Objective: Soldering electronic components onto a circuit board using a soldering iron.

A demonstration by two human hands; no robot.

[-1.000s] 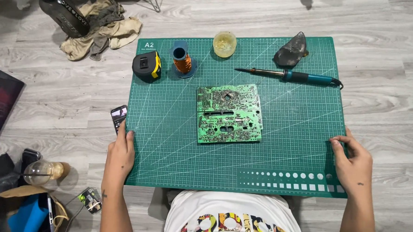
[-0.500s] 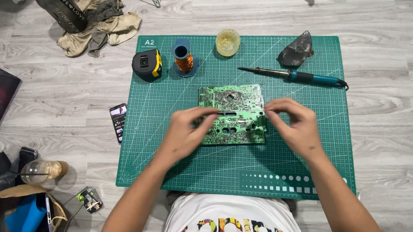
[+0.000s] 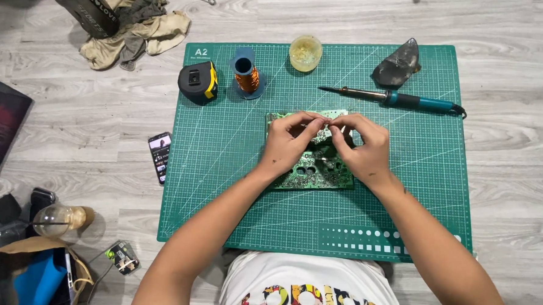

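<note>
A green circuit board lies flat in the middle of a green cutting mat. Both my hands rest on top of it. My left hand and my right hand have curled fingers, and their fingertips meet over the board's far edge. Whatever is pinched between the tips is too small to make out. A teal-handled soldering iron lies on the mat just beyond my right hand.
At the mat's far side stand a black and yellow tape measure, a spool of copper wire, a small yellowish jar and a dark grey lump. On the wooden floor to the left are a phone, crumpled cloths and a glass bottle.
My hands came in from the mat's left and right edges onto the circuit board, then slid toward its far edge until the fingertips met.
</note>
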